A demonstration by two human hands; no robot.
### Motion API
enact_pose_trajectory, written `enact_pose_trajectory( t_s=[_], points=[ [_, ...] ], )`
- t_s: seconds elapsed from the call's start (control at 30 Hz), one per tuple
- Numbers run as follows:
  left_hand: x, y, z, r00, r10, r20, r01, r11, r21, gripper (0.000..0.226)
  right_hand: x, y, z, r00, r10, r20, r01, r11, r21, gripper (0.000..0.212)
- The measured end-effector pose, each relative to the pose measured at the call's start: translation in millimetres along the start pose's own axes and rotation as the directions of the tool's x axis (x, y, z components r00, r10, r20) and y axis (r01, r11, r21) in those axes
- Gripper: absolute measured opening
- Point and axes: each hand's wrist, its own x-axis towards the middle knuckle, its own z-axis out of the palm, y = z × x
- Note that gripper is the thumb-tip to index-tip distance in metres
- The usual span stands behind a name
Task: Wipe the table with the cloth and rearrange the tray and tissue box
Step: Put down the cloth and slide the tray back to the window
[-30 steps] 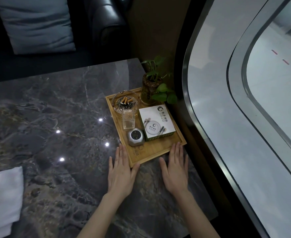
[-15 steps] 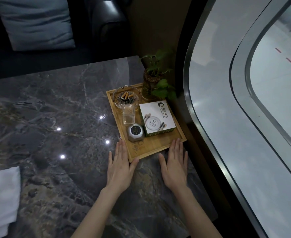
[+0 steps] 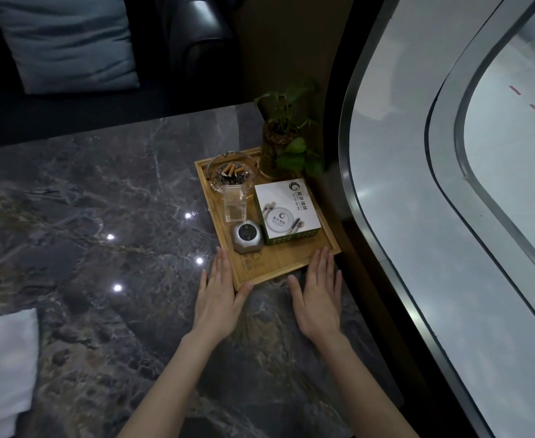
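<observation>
A bamboo tray (image 3: pixel 278 267) lies at the right side of the dark marble table (image 3: pixel 86 216). On it stands a white and green tissue box (image 3: pixel 286 211), with a glass ashtray (image 3: pixel 231 177) full of butts, a clear holder (image 3: pixel 235 203) and a grey call button (image 3: pixel 247 237). My left hand (image 3: pixel 220 289) lies flat against the tray's near left corner, fingers together. My right hand (image 3: pixel 319 289) lies flat at the near right corner. Neither hand holds anything. A white cloth (image 3: pixel 2 368) rests folded at the table's left edge.
A potted green plant (image 3: pixel 286 140) stands at the tray's far right corner. Right of the table runs a curved glass wall (image 3: pixel 417 216). Behind the table is a dark leather sofa (image 3: pixel 196 33) with a grey-blue cushion (image 3: pixel 67 42).
The tray has slid away from me across the table, and both flat hands have followed its near edge.
</observation>
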Motion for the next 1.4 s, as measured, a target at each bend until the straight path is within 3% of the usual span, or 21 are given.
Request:
enact_pose_trajectory(
  t_s=[0.37, 0.67, 0.87, 0.97, 1.17, 1.4],
  points=[
    [0.9, 0.0, 0.8, 1.000, -0.011, 0.012, 0.011, 1.000, -0.004, 0.081, 2.0, -3.2, -1.5, 1.000, 0.014, 0.004, -0.014, 1.000, 0.008, 0.072],
    [-1.0, 4.3, -9.1, 0.998, -0.027, 0.058, 0.022, 0.996, 0.082, 0.082, 1.6, -9.7, -16.5, 0.994, 0.029, 0.101, -0.026, 0.999, -0.024, 0.070],
    [-7.7, 6.3, -27.6, 0.991, -0.010, 0.137, 0.005, 0.999, 0.037, 0.069, 2.3, -29.3, -31.8, 0.984, 0.047, 0.171, -0.015, 0.982, -0.188, 0.069],
    [-20.6, 0.8, -45.4, 0.992, -0.019, 0.127, 0.013, 0.999, 0.051, 0.047, -3.2, -54.0, -41.2, 0.991, -0.022, 0.128, 0.037, 0.992, -0.117, 0.049],
    [-47.0, -22.4, -105.8, 0.993, -0.118, -0.004, 0.118, 0.993, 0.003, 0.040, -23.0, -125.9, -52.2, 0.970, -0.226, 0.088, 0.211, 0.965, 0.153, 0.035],
    [-85.2, -89.0, -200.5, 0.940, -0.187, -0.284, 0.145, 0.976, -0.163, 0.036, -36.5, -250.2, -46.6, 0.825, -0.551, 0.122, 0.523, 0.828, 0.204, 0.034]
  ],
)
